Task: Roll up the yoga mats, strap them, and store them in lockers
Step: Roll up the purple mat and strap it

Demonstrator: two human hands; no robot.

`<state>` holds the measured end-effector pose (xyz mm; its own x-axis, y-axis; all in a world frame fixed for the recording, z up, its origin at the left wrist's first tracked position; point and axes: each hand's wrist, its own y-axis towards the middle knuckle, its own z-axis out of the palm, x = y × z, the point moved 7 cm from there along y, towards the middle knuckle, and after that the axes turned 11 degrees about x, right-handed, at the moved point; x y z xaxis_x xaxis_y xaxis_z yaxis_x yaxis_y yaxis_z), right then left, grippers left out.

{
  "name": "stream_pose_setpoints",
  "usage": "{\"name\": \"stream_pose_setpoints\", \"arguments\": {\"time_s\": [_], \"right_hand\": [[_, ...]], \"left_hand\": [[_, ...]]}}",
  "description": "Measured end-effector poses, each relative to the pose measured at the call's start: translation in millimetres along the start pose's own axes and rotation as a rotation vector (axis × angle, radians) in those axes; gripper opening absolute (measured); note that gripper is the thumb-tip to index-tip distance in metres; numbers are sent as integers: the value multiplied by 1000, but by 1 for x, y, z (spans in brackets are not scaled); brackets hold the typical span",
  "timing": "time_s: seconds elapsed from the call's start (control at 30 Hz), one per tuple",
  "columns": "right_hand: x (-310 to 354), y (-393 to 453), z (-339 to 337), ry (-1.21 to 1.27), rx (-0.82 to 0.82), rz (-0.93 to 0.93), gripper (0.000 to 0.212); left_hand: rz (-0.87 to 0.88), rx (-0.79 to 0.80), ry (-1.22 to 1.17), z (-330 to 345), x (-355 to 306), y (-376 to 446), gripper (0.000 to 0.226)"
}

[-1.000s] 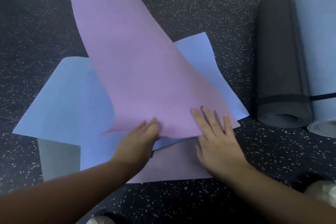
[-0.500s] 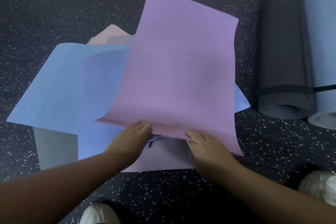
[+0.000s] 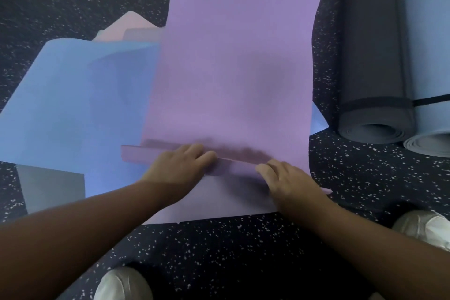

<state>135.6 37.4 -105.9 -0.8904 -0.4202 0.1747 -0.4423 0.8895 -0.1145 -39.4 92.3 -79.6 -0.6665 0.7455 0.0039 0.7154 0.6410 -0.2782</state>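
Our left hand (image 3: pixel 181 165) and right hand (image 3: pixel 289 179) gripped the purple mat's (image 3: pixel 231 68) near edge on the floor (image 3: pixel 365 190), first turn begun. Two rolled, strapped mats (image 3: pixel 375 80) lay beside; strapping and storing remained.

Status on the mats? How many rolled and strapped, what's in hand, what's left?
Done: a dark grey roll and a light blue roll lie at right, each with a black strap. In hand: the left hand and right hand curl the purple mat's near edge into its first turn. Left: the blue mat, pink mat and grey mat are unrolled. No lockers in view.
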Motion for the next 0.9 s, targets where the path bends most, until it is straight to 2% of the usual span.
{"name": "stream_pose_setpoints", "arguments": {"time_s": [0.13,0.23,0.37,0.43,0.5,0.63,0.7,0.83,0.9], "right_hand": [[-5,0,3,-137,-42,55,52],[-5,5,-3,-271,-80,120,48],[-4,14,6,-205,8,209,45],[-1,18,13,-153,80,231,46],[2,19,22,-106,141,224,65],[12,10,28,-102,127,147,69],[18,7,27,-79,121,110,68],[24,6,29,-110,88,89,59],[22,7,30,-114,67,104,59]], "left_hand": [[-14,-58,89,10,0,3,26],[-44,-151,149,13,2,4,24],[-51,-159,173,19,0,8,23],[-83,-88,126,29,2,9,35],[-93,-31,75,41,3,6,52],[-55,-19,35,52,-1,-11,68],[-15,-63,25,55,-5,-19,66],[94,-226,144,49,-12,-27,41],[134,-270,249,45,-15,-27,43]]}}
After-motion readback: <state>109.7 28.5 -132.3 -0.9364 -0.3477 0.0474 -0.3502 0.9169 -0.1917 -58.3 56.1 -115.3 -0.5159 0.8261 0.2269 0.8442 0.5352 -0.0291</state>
